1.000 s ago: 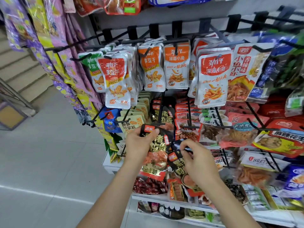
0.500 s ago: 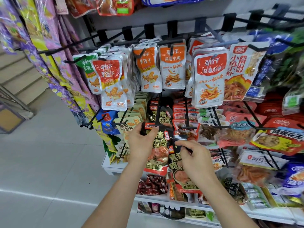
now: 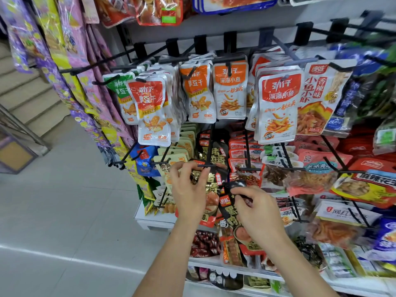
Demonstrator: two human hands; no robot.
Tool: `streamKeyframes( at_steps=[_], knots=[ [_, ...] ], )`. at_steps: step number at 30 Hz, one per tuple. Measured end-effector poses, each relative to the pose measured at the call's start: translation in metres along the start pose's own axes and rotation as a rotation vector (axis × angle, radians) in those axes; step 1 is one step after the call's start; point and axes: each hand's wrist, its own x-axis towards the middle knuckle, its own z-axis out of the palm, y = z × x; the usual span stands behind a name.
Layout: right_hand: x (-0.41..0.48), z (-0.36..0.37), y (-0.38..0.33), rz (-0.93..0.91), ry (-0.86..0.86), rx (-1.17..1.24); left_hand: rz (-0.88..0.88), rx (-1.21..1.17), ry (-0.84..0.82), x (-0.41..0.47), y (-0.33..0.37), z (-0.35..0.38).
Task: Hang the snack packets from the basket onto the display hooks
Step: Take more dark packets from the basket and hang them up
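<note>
My left hand (image 3: 188, 187) pinches the top of a black snack packet with gold lettering (image 3: 211, 181), right at the tip of a black display hook (image 3: 209, 146). Whether the packet's hole is over the hook tip I cannot tell. My right hand (image 3: 255, 209) grips the top of a second black packet (image 3: 228, 213) just below and to the right, hanging tilted in front of the lower shelf. More black packets of the same kind hang further back on that hook. No basket is in view.
White and orange fish snack packets (image 3: 230, 93) fill the upper hooks. Red packets (image 3: 242, 153) and brown snack bags (image 3: 276, 172) hang to the right, beige ones (image 3: 171, 161) to the left. A white shelf edge (image 3: 154, 219) lies below. Grey floor and stairs are at left.
Both hands have risen slightly toward the hook. The left hand's packet top has moved up to the hook tip, and the right hand's packet followed upward.
</note>
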Motion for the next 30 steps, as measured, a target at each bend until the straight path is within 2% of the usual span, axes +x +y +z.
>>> streamKeyframes(
  at_steps=[5,10,14,16,21,23,26,28,30],
  knots=[
    [0.002,-0.003,0.005,-0.009,0.010,-0.017,-0.003,0.018,-0.077,-0.002,-0.004,0.004],
    [0.002,-0.008,0.003,-0.041,0.006,-0.078,0.070,0.052,-0.153,0.005,-0.011,0.005],
    [0.002,-0.015,0.004,-0.062,0.025,-0.133,0.099,0.186,-0.184,0.017,-0.014,0.019],
    [0.002,-0.016,0.005,-0.076,0.044,-0.128,0.071,0.271,-0.245,0.024,-0.012,0.026],
    [0.000,-0.014,0.008,-0.097,0.060,-0.110,0.143,0.530,-0.374,0.033,-0.013,0.035],
    [0.000,-0.014,0.011,-0.098,0.066,-0.081,0.156,0.426,-0.368,0.033,-0.014,0.033],
    [0.001,-0.016,0.016,-0.038,0.066,0.063,0.152,0.162,-0.241,0.021,-0.014,0.022],
    [0.002,-0.016,0.018,0.023,0.053,0.186,0.150,0.102,-0.177,0.014,-0.014,0.016],
    [0.001,-0.016,0.019,0.078,0.055,0.287,0.114,0.106,-0.226,0.012,-0.012,0.017]
  ],
)
